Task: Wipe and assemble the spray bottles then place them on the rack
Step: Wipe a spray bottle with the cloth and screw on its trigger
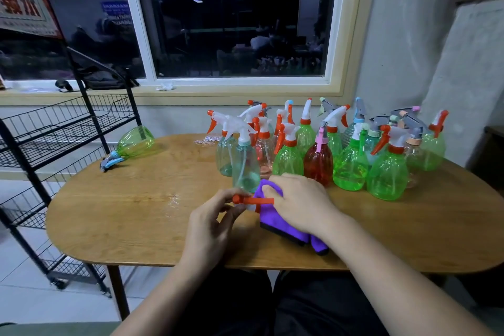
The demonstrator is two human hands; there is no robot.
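Two bare hands work over the oval wooden table (136,215), near its front edge. Left hand (211,222) pinches the orange nozzle end of an orange-and-white trigger spray head (252,201), fingertips closed on it. Right hand (298,203) is clamped over a purple microfibre cloth (275,222) wrapped around the other end of that spray head; cloth trails down onto the table toward the front edge. Spray head lies roughly horizontal between both hands, not mounted on any bottle.

Just behind the hands stands a clear teal plastic spray bottle (246,163) with a white trigger, upright. Cluster of upright translucent spray bottles (349,155), green, red, pink and teal, with orange, white and grey triggers, fills the back right of the table. One green spray bottle with a blue trigger (131,143) lies on its side at back left, well apart from the cluster. Black wire rack (62,128) stands left of the table; visible shelves hold no bottles.
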